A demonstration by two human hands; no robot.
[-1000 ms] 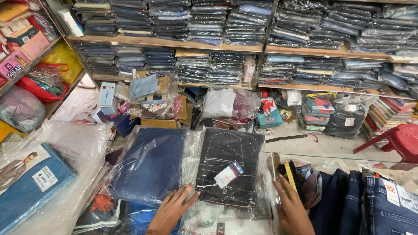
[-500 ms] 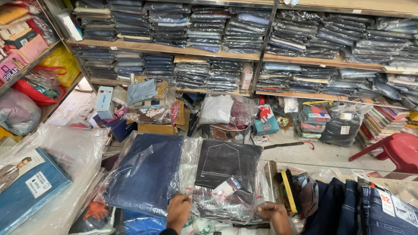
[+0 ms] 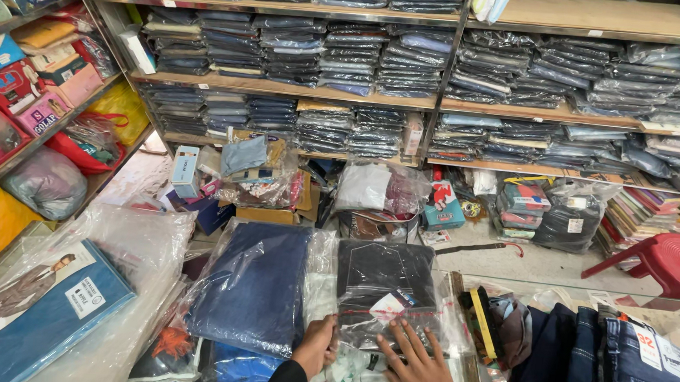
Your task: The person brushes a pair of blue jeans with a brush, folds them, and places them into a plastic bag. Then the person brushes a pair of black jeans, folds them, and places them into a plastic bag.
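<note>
Black garment (image 3: 385, 284), folded in a clear bag, flat on the counter at centre, paper tag near its lower edge. Now pressed from below by both hands, closer together than 0.5 s ago, when both sat apart at the bag's 2 lower corners, and far closer than 1 s ago, when the right one lay off to the right by the jeans. Left hand (image 3: 317, 345) curled at the bag's lower left corner, fingers closed on the plastic there. Right hand (image 3: 416, 369) open, fingers spread flat on the bag's lower edge, just below the tag. Bag a little nearer the lower edge of the view than before.

Touching its left side, a blue garment (image 3: 251, 288) in its own clear bag, unmoved. Further left, a flat blue box (image 3: 37, 314) under loose plastic sheeting. Just right of the black garment, a yellow strip (image 3: 483, 324) along the counter edge, then a pile of dark jeans (image 3: 628, 366) with paper labels, crowding the right corner. Below the hands, more bagged clothing, partly hidden by the wrists.

Behind the counter, loose packets and small boxes heaped on the floor, a red stool (image 3: 662, 262) at right. Beyond, wooden shelves (image 3: 283, 89) packed with stacks of folded, bagged denim; at left, a side rack of coloured packets.
</note>
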